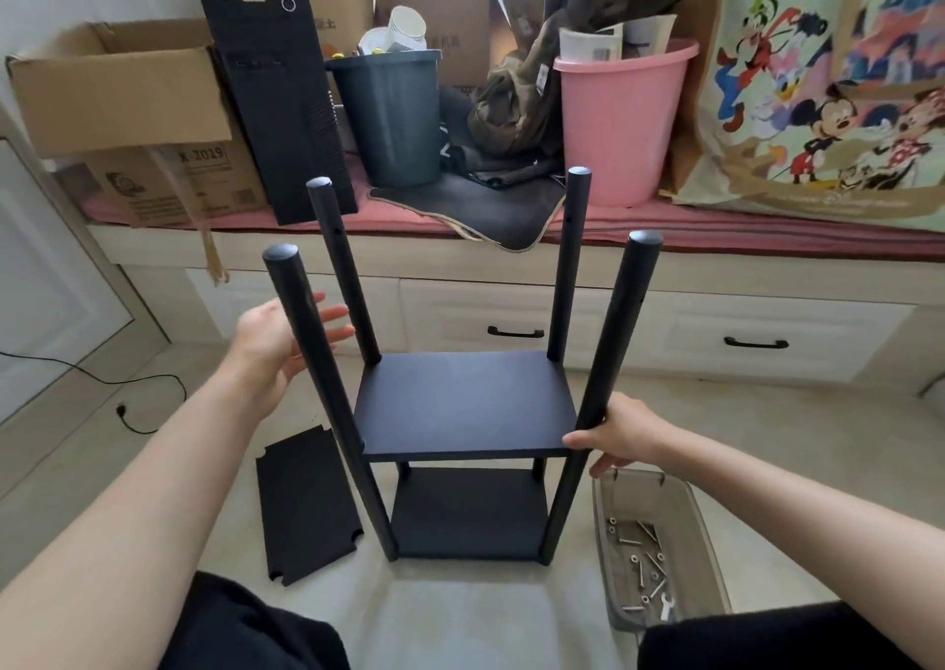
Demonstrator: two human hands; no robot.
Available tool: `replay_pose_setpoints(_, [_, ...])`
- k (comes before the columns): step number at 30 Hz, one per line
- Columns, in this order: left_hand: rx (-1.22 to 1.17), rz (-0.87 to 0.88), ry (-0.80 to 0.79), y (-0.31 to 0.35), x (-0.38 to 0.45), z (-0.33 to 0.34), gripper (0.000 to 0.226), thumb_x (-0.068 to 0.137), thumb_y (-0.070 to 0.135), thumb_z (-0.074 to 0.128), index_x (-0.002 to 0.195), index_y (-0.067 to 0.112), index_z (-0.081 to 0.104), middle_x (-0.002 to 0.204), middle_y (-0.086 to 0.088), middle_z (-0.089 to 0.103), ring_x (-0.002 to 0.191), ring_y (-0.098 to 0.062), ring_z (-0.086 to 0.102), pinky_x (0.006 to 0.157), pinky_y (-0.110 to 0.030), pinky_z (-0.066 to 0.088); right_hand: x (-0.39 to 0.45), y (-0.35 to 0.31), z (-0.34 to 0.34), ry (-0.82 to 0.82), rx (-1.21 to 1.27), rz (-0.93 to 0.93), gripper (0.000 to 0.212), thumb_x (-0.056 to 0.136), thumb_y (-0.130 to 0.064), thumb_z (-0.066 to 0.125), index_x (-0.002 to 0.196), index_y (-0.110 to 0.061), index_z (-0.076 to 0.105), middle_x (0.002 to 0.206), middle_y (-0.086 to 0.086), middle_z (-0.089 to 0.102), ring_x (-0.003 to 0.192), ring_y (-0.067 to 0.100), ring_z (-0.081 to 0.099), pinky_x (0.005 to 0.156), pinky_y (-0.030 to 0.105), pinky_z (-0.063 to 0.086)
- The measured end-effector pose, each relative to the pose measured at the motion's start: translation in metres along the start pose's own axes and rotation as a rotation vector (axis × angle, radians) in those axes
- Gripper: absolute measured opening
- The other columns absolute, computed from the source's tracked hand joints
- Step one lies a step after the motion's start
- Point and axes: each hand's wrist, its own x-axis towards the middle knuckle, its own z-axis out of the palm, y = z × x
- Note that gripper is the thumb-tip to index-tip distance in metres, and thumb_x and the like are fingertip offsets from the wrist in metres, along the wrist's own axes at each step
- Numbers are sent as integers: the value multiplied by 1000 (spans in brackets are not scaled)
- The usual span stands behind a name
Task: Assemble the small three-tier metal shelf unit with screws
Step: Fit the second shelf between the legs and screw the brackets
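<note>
I see the right hand [621, 436] grasping the shelf unit's [463, 406] near right post [611, 362], left hand [278, 344] released beside the near left post [317, 362], loose shelf panel [304, 508] on the floor.

We steady the black shelf unit [463, 403] on the floor, two tiers fixed between four upright posts. Our right hand [621, 434] grips the near right post [608, 362]; our left hand [276, 344] hovers open beside the near left post [317, 373]. Left of the unit lies a loose shelf panel [304, 506]; right of it, a tray [659, 546] of screws [642, 567].
</note>
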Motion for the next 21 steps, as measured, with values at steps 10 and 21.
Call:
replay_pose_setpoints(10, [-113,231,62,-1,-41,23,76,87,78,27,97,18,72,64,2,57,63,-11,55,78,-35,46,-6,-9,-2,-10,-60,-29,22,86,-29,70,93,-22,51,94,-3,69,61,16,74,52,25,46])
replay_pose_setpoints(21, [45,115,536,-19,-39,39,53,103,55,39,124,8,49,107,-7,56,99,-19,55,84,-29,41,-12,-11,-15,-194,-164,-108,11,90,-6,61,98,-12,65,96,0,73,84,15,74,72,34,60])
